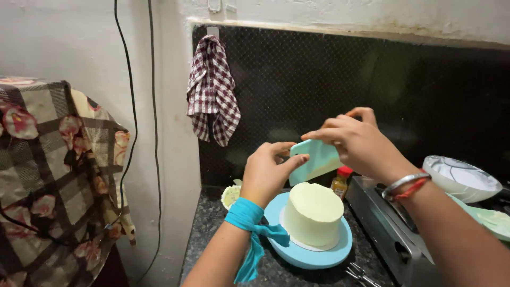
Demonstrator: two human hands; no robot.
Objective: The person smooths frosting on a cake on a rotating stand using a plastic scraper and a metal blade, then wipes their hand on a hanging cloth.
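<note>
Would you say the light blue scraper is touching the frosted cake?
Apart: the head view shows the scraper, held by both hands, raised with dark backsplash visible between it and the cake.

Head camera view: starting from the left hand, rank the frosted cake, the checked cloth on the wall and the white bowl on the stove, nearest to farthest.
From the left hand:
1. Frosted cake, just below to its right, on the blue turntable.
2. Checked cloth, hanging up on the wall to the left.
3. White bowl, far right, on the stove.

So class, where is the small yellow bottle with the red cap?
In the head view, the bottle stands right of centre, between the iced cake and the stove.
</note>
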